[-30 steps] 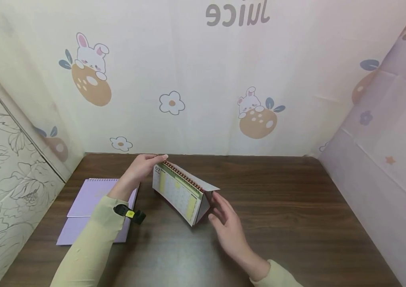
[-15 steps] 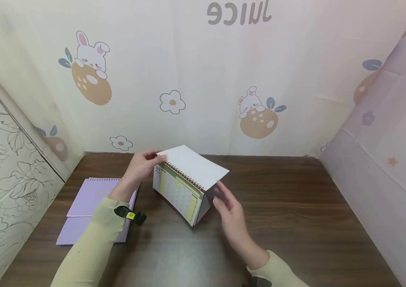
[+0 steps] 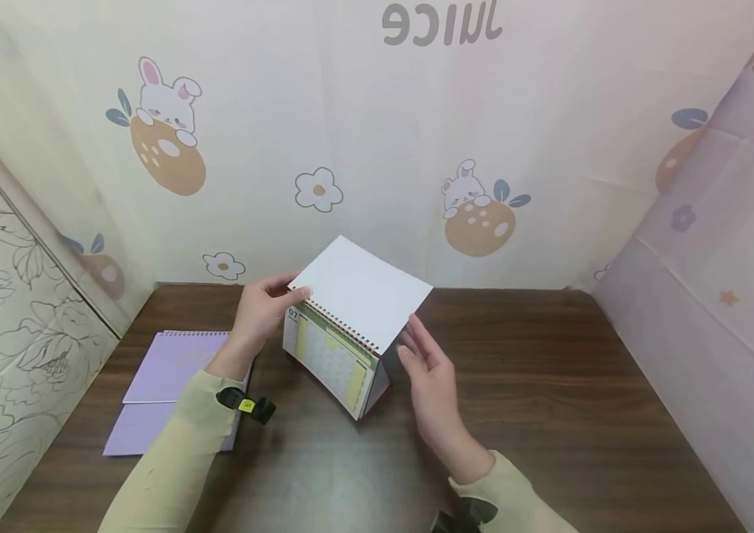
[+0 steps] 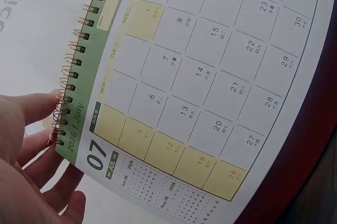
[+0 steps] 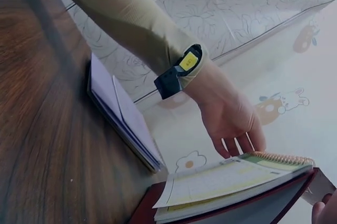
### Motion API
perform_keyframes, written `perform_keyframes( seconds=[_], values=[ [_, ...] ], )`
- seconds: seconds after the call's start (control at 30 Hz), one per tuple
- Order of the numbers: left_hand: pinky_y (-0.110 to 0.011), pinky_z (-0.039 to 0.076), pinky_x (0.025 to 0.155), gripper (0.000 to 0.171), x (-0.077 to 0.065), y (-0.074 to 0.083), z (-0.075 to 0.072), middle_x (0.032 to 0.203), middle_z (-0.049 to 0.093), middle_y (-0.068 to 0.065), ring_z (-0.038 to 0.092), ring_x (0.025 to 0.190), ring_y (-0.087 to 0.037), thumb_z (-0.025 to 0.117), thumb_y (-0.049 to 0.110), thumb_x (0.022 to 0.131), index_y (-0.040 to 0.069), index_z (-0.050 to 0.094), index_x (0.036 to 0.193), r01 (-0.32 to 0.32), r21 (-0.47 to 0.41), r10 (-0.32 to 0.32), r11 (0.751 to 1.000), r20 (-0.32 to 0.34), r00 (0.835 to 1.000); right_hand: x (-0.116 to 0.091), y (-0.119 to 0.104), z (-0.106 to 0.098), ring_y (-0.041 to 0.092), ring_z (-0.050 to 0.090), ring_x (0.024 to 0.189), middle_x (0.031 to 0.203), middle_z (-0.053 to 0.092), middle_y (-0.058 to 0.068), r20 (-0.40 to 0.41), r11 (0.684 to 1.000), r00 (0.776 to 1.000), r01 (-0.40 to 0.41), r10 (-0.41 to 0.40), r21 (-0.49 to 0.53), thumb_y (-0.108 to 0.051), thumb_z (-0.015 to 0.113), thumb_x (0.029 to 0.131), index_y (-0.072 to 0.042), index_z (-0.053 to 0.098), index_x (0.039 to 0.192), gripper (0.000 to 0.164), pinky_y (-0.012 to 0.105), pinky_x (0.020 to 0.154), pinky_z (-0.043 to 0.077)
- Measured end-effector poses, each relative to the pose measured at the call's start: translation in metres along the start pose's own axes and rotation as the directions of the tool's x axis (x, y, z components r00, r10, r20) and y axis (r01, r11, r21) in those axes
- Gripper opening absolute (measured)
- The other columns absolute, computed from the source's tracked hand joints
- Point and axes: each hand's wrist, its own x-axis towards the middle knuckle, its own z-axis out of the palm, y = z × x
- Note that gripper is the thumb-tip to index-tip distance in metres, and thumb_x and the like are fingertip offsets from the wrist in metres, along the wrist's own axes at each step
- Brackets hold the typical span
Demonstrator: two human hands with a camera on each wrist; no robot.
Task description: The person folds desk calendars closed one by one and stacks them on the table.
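A desk calendar (image 3: 330, 355) stands like a tent on the brown table, its page for July 2026 facing front. My left hand (image 3: 260, 311) grips the left end of its top edge, thumb over the spiral binding (image 4: 66, 98) and fingers behind. A blank white page (image 3: 363, 289) slants up and back from the binding. At that page's right edge is my right hand (image 3: 431, 377), fingertips against its underside and fingers fairly straight. In the right wrist view the calendar's dark red base (image 5: 295, 195) shows below the pages, with part of my right hand (image 5: 326, 211) at the corner.
A purple spiral notebook (image 3: 143, 426) lies on the table (image 3: 550, 400) at left, partly under my left forearm. Behind the table hangs a pale curtain (image 3: 377, 133) printed with rabbits and fruit. Black bands (image 3: 246, 404) sit on both wrists.
The white page has swung up from behind the calendar and now rises above the binding. My right hand has moved up a little with it; my left hand stays in place.
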Motion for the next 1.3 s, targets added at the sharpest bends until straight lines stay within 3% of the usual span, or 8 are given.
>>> perform_keyframes(
  seconds=[0.17,0.33,0.57,0.8,1.07,1.3],
  values=[
    [-0.038,0.046,0.095,0.044,-0.001,0.003,0.000,0.124,0.067,-0.010,0.058,0.114,-0.023,0.076,0.027,0.090,0.007,0.067,0.129,-0.004,-0.012,0.004,1.000,-0.007,1.000,0.002,-0.003,0.007,0.014,0.048,0.134,0.148,0.050,-0.001,-0.047,0.996,0.998,0.040,-0.037,0.075,-0.002,0.062,0.097,-0.013,0.043,0.151,0.059,0.027,0.103,0.042],
    [-0.047,0.036,0.110,0.051,-0.004,0.007,-0.001,0.134,0.062,-0.010,0.051,0.130,-0.025,0.064,0.044,0.097,0.007,0.065,0.131,0.016,-0.007,-0.017,1.000,-0.026,1.000,0.004,-0.002,0.014,0.022,0.053,0.130,0.143,0.055,0.008,-0.089,0.976,0.987,0.145,-0.132,0.162,0.012,0.065,0.090,-0.005,0.047,0.147,0.063,0.035,0.101,0.044],
    [-0.047,0.025,0.116,0.058,-0.007,0.007,-0.006,0.137,0.061,-0.007,0.045,0.136,-0.022,0.055,0.054,0.099,0.007,0.065,0.130,0.005,-0.055,-0.005,0.998,-0.015,1.000,0.006,0.001,0.017,0.026,0.062,0.119,0.134,0.062,0.011,-0.113,0.960,0.968,0.240,-0.225,0.144,0.016,0.067,0.086,-0.007,0.056,0.141,0.060,0.036,0.095,0.049],
    [-0.053,0.014,0.118,0.061,-0.012,0.007,-0.013,0.138,0.059,-0.009,0.038,0.141,-0.020,0.044,0.055,0.102,0.006,0.062,0.135,-0.039,-0.092,0.045,0.995,0.061,0.997,0.007,-0.001,0.016,0.027,0.064,0.115,0.129,0.065,0.012,-0.101,0.954,0.956,0.285,-0.276,0.094,0.014,0.070,0.085,-0.004,0.061,0.134,0.053,0.037,0.093,0.051],
    [-0.050,0.015,0.117,0.065,-0.013,0.004,-0.018,0.138,0.059,-0.014,0.044,0.136,-0.023,0.041,0.055,0.103,0.001,0.060,0.135,-0.071,-0.147,0.086,0.986,0.096,0.992,0.007,-0.002,0.015,0.028,0.065,0.112,0.123,0.066,0.016,-0.095,0.954,0.957,0.284,-0.275,0.096,0.015,0.070,0.085,0.002,0.060,0.123,0.042,0.038,0.092,0.051],
    [-0.051,0.023,0.114,0.064,-0.013,0.002,-0.023,0.139,0.057,-0.016,0.045,0.134,-0.027,0.036,0.052,0.105,0.000,0.058,0.137,-0.085,-0.114,0.099,0.990,0.128,0.987,0.006,-0.001,0.014,0.024,0.066,0.107,0.115,0.069,0.016,-0.064,0.953,0.952,0.303,-0.301,0.029,0.011,0.072,0.085,0.003,0.064,0.115,0.032,0.035,0.093,0.052]
  ],
)
